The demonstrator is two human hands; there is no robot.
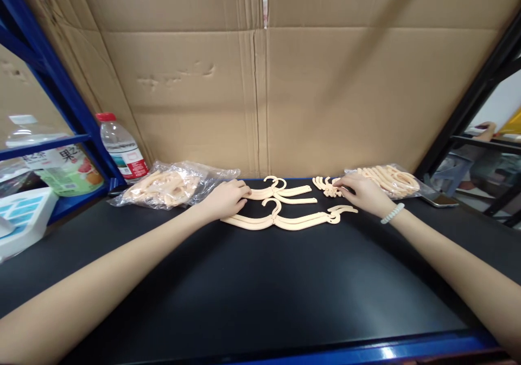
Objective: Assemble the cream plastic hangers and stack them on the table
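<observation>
Two cream hangers (280,191) lie near the back of the black table (260,289), one behind the other. The front hanger (285,219) is long and flat. The left hand (223,199) rests on the left ends of both, fingers curled down on them, though I cannot tell if they really grip. The right hand (362,191) sits on the right, fingertips pinched narrow on a small pile of hook pieces (325,186). A pale bracelet (393,213) goes round that wrist.

A clear bag of hanger parts (171,186) lies just beside the left hand, and its crinkly plastic makes the shapes inside hard to see. Another bag of parts (391,180) sits behind the right hand, partly hidden by it. A phone (435,199) peeks out by that bag.

A water bottle (122,148) stands at the back left by the blue shelf post (61,88). Brown cardboard (260,82) closes the back. The front of the table is wide and bare up to its blue edge (366,351).
</observation>
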